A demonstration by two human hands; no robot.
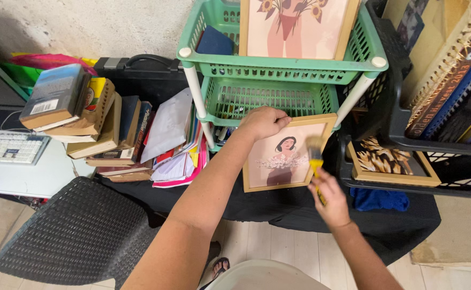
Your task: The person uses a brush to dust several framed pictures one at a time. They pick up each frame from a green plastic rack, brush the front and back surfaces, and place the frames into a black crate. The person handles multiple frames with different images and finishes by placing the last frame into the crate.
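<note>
- Framed picture (283, 156) — a wooden-framed print of a figure with dark hair — stands tilted against the lower green basket (267, 99), its foot on the black-draped table (407, 220).
- Left hand (262, 122) is clamped over the frame's top edge, fingers curled shut on it.
- Right hand (329, 200) is closed round the yellow handle of a small brush (315, 153); the bristles, blurred, lie against the print's right side.
- Second framed print (294, 27) stands in the upper basket.
- Leaning books (93, 123) and loose papers (173, 139) pile up to the left — a black crate (402, 134) with another frame sits on the right.
</note>
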